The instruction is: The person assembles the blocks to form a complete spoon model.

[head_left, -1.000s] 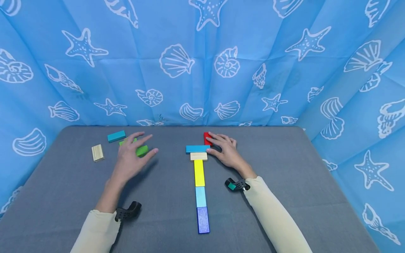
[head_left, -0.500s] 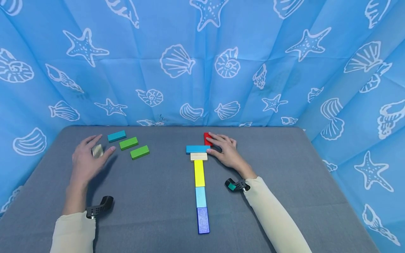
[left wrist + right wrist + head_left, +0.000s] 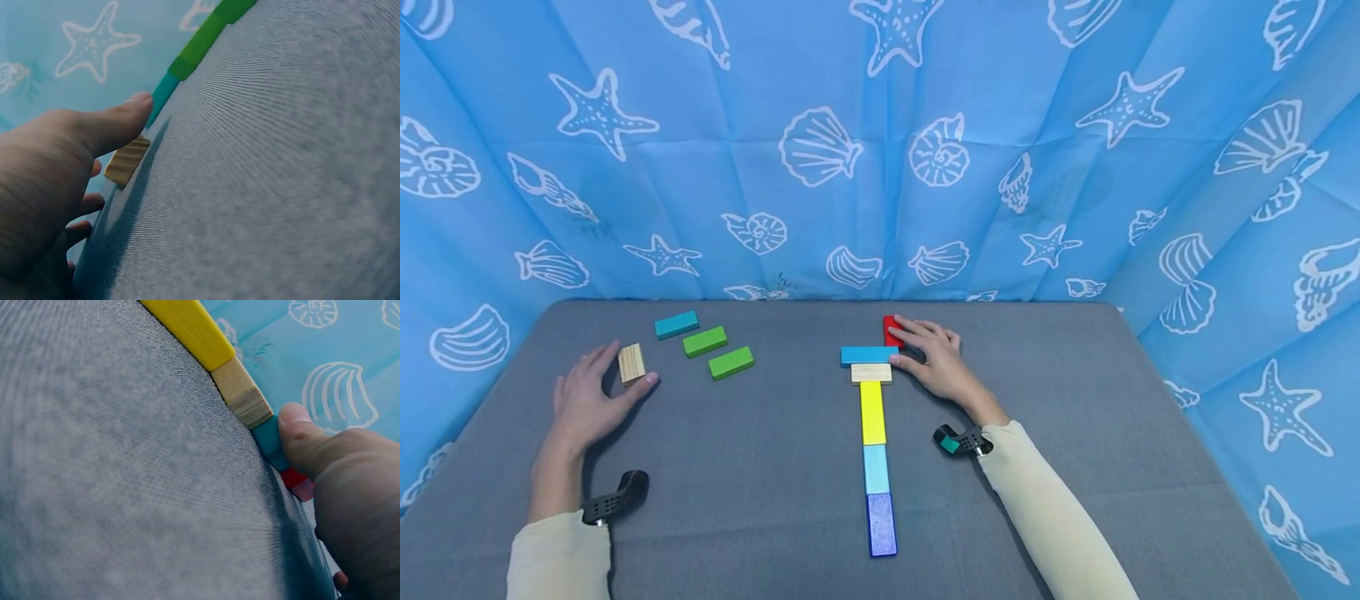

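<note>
My left hand (image 3: 583,400) is beside a plain wooden block (image 3: 632,364), its thumb and fingers spread to either side. In the left wrist view a gap shows between the thumb and that wooden block (image 3: 127,162). My right hand (image 3: 938,358) rests at the top of a column of blocks. Its thumb touches the end of a blue block (image 3: 867,356) laid crosswise, and its fingertips lie on a red block (image 3: 891,331) behind. Below the blue block follow a second wooden block (image 3: 871,373), a yellow block (image 3: 872,412), a light blue block (image 3: 876,468) and a dark blue block (image 3: 882,524).
Right of the left hand lie a teal block (image 3: 677,325) and two green blocks, one (image 3: 705,341) behind the other (image 3: 732,362). The grey cloth-covered table (image 3: 760,483) ends at a blue curtain (image 3: 730,167) printed with shells and starfish.
My left hand has moved left, away from over the green blocks, and come down beside the loose wooden block. The right hand has stayed in place.
</note>
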`<action>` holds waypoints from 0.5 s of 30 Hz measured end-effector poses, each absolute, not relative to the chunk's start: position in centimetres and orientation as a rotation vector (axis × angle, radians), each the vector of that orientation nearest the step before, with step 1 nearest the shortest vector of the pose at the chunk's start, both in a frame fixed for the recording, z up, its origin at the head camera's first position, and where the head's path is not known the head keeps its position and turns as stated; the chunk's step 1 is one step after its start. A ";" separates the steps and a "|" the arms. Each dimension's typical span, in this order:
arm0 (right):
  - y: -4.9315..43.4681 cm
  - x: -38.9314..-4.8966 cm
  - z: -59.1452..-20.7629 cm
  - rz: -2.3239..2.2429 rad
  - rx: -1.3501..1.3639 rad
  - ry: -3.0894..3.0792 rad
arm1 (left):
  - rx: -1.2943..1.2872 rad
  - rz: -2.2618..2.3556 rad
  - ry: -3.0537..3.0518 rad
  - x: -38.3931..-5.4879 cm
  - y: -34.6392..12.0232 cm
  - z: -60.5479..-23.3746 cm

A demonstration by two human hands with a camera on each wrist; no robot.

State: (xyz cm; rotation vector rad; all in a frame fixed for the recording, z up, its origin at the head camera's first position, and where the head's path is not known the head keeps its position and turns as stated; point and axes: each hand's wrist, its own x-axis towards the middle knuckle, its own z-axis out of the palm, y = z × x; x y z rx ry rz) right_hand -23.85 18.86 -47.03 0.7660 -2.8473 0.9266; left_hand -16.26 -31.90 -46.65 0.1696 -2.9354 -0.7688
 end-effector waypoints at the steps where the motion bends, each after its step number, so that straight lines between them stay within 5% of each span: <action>1: 18.9 -23.9 -47.1 0.927 0.766 -2.848 | 0.170 -0.769 -2.941 -16.2 -32.0 -46.7; 15: 18.9 -23.8 -47.2 0.924 0.777 -2.837 | 0.185 -0.781 -2.931 -16.1 -32.1 -47.1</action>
